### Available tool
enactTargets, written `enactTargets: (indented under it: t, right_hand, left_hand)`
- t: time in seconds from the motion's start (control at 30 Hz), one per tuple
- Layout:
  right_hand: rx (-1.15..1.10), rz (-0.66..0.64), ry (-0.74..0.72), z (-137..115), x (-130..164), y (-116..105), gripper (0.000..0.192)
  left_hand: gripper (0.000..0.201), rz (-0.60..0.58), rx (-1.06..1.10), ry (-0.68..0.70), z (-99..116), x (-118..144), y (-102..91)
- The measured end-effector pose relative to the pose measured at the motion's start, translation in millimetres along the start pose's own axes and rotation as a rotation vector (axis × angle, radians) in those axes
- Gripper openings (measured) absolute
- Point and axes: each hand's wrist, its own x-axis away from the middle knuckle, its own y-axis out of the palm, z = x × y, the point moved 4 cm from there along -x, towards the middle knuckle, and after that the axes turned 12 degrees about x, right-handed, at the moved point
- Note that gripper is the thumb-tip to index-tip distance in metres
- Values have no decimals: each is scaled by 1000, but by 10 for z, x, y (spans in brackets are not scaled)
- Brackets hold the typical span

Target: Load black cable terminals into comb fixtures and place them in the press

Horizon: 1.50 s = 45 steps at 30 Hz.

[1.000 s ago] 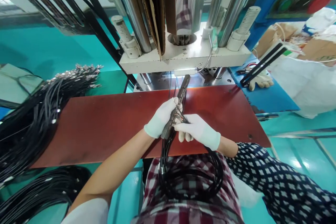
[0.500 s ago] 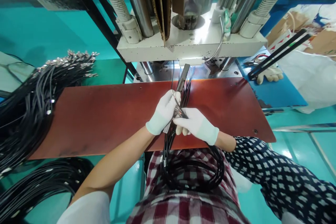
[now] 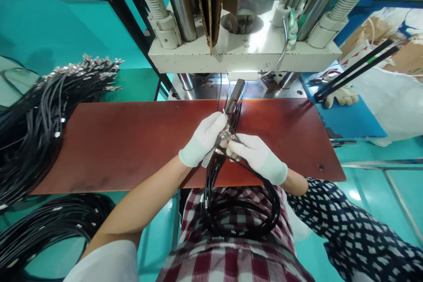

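Observation:
Both hands wear white gloves and meet over the reddish-brown board (image 3: 132,141). My left hand (image 3: 205,135) is closed, its thumb and fingers pinching the light-tipped end of a thin black cable. Just beside it, my right hand (image 3: 259,155) is closed on the same cable, close to small shiny metal connectors (image 3: 226,135). Under the hands runs a long grey metal bar (image 3: 235,94), tilted toward the machine, among several other black cables. These cables lead down into a black coil (image 3: 243,232) on the lap. The fingertips partly hide the cable end.
Ahead stands a press with a white plate (image 3: 244,61) and steel posts. A pile of black cables with metal ends (image 3: 49,110) lies at left, above another cable coil (image 3: 49,229). At right, a blue board (image 3: 353,116) carries a glove (image 3: 342,96) and black rods.
My right hand has moved slightly right and down, drawing a cable stretch away from my left hand. The metal connectors now show between the hands. The view has shifted slightly.

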Motion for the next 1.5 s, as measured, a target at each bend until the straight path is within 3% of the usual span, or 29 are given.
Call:
enactTargets:
  t: [0.17, 0.4, 0.6, 0.7, 0.77, 0.83, 1.1, 1.3, 1.5]
  right_hand:
    - [-219, -44, 28, 16, -8, 7, 21]
    - [-223, -31, 135, 36, -56, -50, 24]
    - [-444, -283, 154, 118, -113, 23, 40]
    - [-282, -169, 192, 113, -139, -3, 34]
    - [-64, -10, 154, 59, -149, -50, 28]
    - [58, 68, 91, -14, -147, -58, 23]
    - [91, 26, 95, -77, -144, 14, 26]
    - [195, 83, 40, -24, -172, 31, 19]
    - [382, 38, -66, -60, 15, -142, 22]
  left_hand:
    - [39, -16, -6, 2, 43, 22, 12]
    - [40, -49, -11, 24, 80, 18, 30]
    - [39, -63, 77, -8, 82, 26, 46]
    - [39, -43, 73, -12, 80, 19, 35]
    - [40, -37, 71, -23, 78, 15, 32]
    - [40, -30, 85, -32, 80, 14, 32]
    - [41, 33, -18, 4, 62, 20, 21]
    - [41, 110, -276, 182, 62, 8, 17]
    - [40, 10, -138, 53, 71, 16, 39]
